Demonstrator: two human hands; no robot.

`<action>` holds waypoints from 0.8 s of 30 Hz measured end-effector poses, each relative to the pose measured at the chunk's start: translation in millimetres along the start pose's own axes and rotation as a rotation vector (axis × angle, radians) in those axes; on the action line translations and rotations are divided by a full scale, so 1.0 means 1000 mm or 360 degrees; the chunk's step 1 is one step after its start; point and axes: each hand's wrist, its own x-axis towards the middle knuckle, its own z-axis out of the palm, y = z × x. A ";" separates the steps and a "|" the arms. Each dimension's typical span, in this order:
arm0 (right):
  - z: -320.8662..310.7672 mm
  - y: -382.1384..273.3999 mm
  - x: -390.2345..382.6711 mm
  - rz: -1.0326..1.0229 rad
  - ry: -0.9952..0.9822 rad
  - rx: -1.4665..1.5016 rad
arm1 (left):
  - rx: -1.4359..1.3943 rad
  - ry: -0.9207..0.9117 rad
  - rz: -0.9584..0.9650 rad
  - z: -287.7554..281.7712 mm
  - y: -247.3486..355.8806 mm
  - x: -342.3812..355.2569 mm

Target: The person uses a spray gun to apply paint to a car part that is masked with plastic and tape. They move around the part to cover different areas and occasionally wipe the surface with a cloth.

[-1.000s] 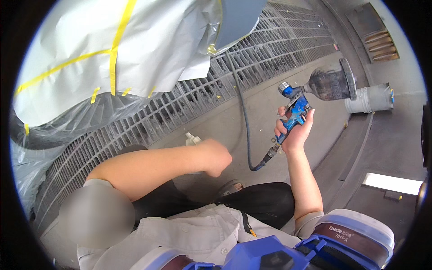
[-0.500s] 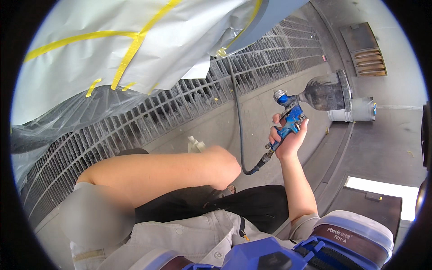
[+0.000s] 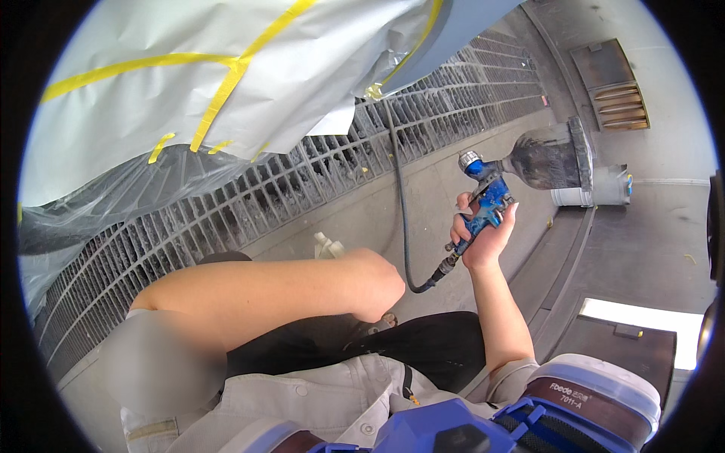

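Note:
My right hand (image 3: 487, 234) is wrapped around the blue handle of a paint spray gun (image 3: 489, 200). The gun's dark, see-through paint cup (image 3: 547, 157) lies to the right of its silver nozzle. From the bottom of the handle a dark air hose (image 3: 403, 219) loops down and then up toward the grating. My left arm crosses in from the left, above my dark trousers. At its end my left hand (image 3: 376, 285) shows only a rounded back, its fingers hidden. Pale stick-like pieces (image 3: 327, 245) show just beyond that wrist; whether the hand touches them, I cannot tell.
White masking paper (image 3: 151, 98) with yellow tape, clear plastic sheeting (image 3: 143, 185) and a blue-grey panel (image 3: 472, 34) fill the upper left. Below runs a metal floor grating (image 3: 302, 170). A white bucket (image 3: 608, 185) stands behind the cup. A respirator (image 3: 589, 400) edges in below.
The masked surface and grating sit very slightly lower in view. My left hand looks sharper, barely shifted. The spray gun stays in my right hand, almost unmoved.

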 end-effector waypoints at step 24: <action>0.149 0.020 -0.011 -0.0797 -0.0118 -0.2109 | 0.0188 -0.0553 -0.0048 0.038 0.033 0.023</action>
